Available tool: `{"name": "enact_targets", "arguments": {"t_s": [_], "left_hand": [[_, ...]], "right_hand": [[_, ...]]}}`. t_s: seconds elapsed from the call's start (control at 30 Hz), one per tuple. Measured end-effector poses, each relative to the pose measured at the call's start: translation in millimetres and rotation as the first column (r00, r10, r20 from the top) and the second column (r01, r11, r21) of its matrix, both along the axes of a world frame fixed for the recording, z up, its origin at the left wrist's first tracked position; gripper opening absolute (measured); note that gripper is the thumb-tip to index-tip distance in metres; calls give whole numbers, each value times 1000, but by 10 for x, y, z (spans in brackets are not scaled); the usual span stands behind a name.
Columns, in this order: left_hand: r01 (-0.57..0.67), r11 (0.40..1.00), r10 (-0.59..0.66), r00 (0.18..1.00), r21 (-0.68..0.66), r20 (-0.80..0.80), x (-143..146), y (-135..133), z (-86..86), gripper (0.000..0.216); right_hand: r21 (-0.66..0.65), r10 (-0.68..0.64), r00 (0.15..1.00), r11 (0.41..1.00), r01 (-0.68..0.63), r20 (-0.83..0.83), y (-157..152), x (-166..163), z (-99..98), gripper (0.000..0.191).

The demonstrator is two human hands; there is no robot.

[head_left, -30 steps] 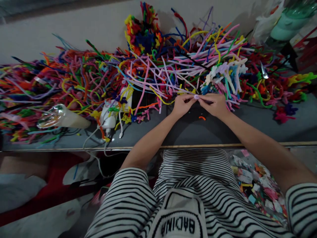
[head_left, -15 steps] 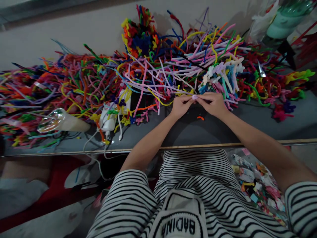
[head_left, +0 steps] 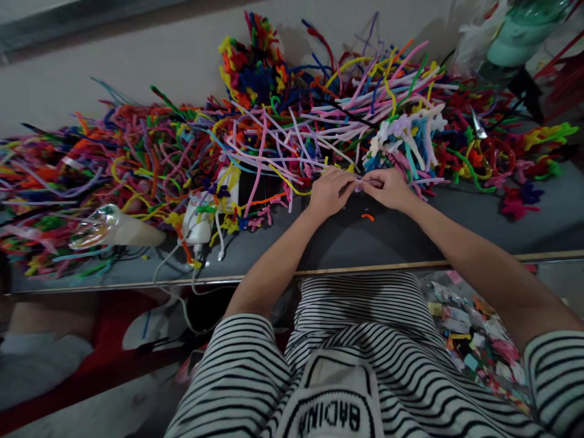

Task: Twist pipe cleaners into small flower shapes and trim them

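A small lilac pipe cleaner [head_left: 359, 185], partly hidden by fingertips, is pinched between my two hands above the dark table. My left hand [head_left: 329, 191] grips it from the left with its fingers closed. From the right, my right hand [head_left: 389, 187] pinches the same pipe cleaner, thumb and fingers together. Just beyond my right hand sits a bunch of white, lilac and light blue pipe cleaner pieces [head_left: 413, 137]. A short orange pipe cleaner scrap [head_left: 367, 216] lies on the table below my hands.
A long heap of coloured pipe cleaners [head_left: 159, 146] covers the table's back. Scissors [head_left: 480, 137] lie at right, near a green container [head_left: 513, 39]. To the left are a plastic cup [head_left: 123, 228] and white charger [head_left: 199, 228] with cable. A waste pile [head_left: 474, 334] lies below.
My left hand has turned so its back shows more, its fingers extending further over the lilac pipe cleaner. My right hand has shifted slightly left. The view has moved a little.
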State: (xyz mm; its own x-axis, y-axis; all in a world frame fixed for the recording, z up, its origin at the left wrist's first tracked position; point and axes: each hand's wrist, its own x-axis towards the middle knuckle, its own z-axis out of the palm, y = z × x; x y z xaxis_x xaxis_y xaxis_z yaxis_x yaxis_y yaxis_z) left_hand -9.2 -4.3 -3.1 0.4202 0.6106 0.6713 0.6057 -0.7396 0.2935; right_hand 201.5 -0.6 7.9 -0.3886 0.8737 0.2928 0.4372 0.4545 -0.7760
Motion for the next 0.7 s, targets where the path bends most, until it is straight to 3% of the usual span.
{"name": "enact_targets", "arguments": {"t_s": [0.17,0.27,0.37,0.57,0.7], "left_hand": [[-69,998,69,995,-8,75,63,-41,-10,31],[-110,979,141,973,-170,184,86,-34,-45,34],[-69,952,138,966,-298,218,64,-12,-64,33],[5,1000,-5,999,3,-55,-68,46,-34,30],[72,994,-53,973,77,-227,-155,87,-4,35]], "right_hand": [[37,-44,995,998,41,94,-60,-55,47,21],[60,-70,992,996,64,108,-90,-74,85,23],[53,-61,990,997,55,126,-55,-30,104,26],[-69,1,996,998,5,88,115,114,52,41],[-154,75,997,985,-72,18,148,101,-20,42]]}}
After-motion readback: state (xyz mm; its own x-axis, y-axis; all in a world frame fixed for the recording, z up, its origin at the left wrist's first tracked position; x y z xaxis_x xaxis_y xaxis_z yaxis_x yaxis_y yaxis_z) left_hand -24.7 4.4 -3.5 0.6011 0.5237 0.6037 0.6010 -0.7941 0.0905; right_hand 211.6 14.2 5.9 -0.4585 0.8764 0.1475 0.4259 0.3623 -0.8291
